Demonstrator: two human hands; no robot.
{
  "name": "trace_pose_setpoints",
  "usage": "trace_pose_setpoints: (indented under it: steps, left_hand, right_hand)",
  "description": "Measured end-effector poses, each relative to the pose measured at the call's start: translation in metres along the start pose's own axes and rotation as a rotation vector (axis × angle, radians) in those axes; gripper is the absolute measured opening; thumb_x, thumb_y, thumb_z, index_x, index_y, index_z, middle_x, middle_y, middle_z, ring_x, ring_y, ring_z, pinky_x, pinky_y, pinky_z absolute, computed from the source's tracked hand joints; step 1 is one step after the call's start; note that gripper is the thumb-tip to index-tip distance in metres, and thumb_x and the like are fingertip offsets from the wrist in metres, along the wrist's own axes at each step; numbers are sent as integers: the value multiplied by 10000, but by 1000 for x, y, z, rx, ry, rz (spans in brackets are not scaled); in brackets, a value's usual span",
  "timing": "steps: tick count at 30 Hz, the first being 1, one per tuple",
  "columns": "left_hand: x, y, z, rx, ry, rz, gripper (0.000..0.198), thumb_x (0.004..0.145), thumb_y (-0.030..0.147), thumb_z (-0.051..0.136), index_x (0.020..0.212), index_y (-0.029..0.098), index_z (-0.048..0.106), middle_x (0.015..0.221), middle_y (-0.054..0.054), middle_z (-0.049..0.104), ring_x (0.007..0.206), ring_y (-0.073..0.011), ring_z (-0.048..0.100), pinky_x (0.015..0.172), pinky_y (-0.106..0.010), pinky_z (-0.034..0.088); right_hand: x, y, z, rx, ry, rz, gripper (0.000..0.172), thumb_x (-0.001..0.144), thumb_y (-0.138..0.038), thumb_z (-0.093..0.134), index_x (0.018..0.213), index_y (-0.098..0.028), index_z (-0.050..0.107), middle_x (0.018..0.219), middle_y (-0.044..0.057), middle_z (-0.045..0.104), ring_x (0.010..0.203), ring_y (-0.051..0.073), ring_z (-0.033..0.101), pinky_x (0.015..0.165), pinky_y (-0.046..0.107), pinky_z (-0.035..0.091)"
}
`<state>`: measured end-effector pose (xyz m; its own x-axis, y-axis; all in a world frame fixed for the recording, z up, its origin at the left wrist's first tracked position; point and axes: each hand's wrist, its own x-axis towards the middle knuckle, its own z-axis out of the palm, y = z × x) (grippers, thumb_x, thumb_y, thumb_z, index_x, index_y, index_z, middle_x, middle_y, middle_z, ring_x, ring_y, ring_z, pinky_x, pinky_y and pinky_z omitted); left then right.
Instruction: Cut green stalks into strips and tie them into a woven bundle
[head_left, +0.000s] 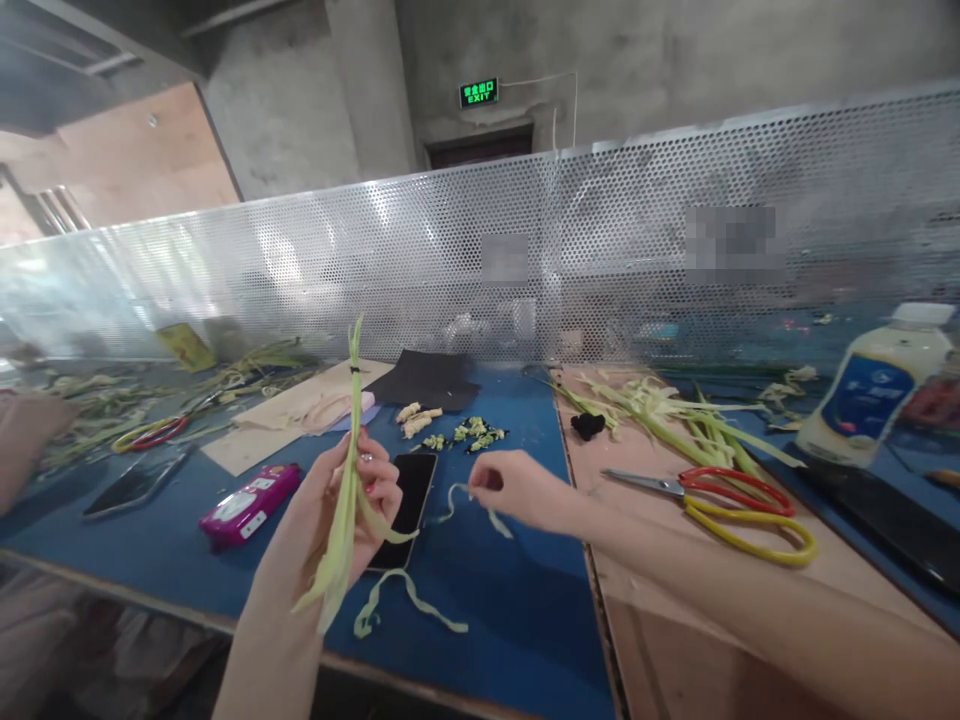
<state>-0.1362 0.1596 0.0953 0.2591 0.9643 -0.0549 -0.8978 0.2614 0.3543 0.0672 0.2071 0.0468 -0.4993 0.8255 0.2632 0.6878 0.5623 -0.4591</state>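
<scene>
My left hand (367,480) is closed around a bundle of pale green plant leaf strips (347,490), held upright with a dark tie near its top. To the right, my right hand (517,485) pinches a thin, curling leaf strip (499,522) just above the blue table. Another loose curled strip (435,610) lies on the table below my left hand. A black phone (416,490) lies flat, partly hidden behind my left hand. Beyond it are small green knotted pieces (476,432) and pale woven pieces (416,420).
Red-and-yellow-handled scissors (735,510) lie on the wooden board (652,600) at right, near leaf strips (675,415) and a black clump (587,426). A bottle (874,390) stands far right. Left are a purple case (250,505), another phone (139,483) and another person's hand (30,430). A perforated metal screen (300,270) borders the back.
</scene>
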Motion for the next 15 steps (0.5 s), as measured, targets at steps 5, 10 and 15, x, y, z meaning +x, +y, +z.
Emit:
trace_pose_setpoints:
  steps: [5, 10, 15]
  left_hand:
    - [7, -6, 3, 7, -9, -42, 87, 855, 162, 477, 864, 151, 563, 715, -1, 579, 534, -62, 556, 451, -174, 444]
    - [16, -18, 12, 17, 34, -60, 102, 868, 168, 459, 848, 140, 554, 677, 3, 574, 497, -58, 549, 422, -159, 452]
    - [31, -26, 18, 191, 52, -73, 143, 890, 158, 427, 864, 92, 551, 668, -5, 558, 507, -46, 572, 475, -138, 504]
  right_hand:
    - [-12, 23, -33, -159, 171, 174, 189, 859, -222, 434, 863, -112, 588, 803, 102, 630, 719, 189, 576, 671, 314, 439]
    - [-35, -15, 1, -315, 143, 47, 261, 836, -363, 499, 944, -151, 606, 960, 120, 594, 938, 284, 491, 822, 439, 388]
    - [-47, -54, 63, -414, -47, -287, 253, 758, -412, 556, 787, -163, 591, 810, 54, 583, 801, 229, 491, 694, 365, 447]
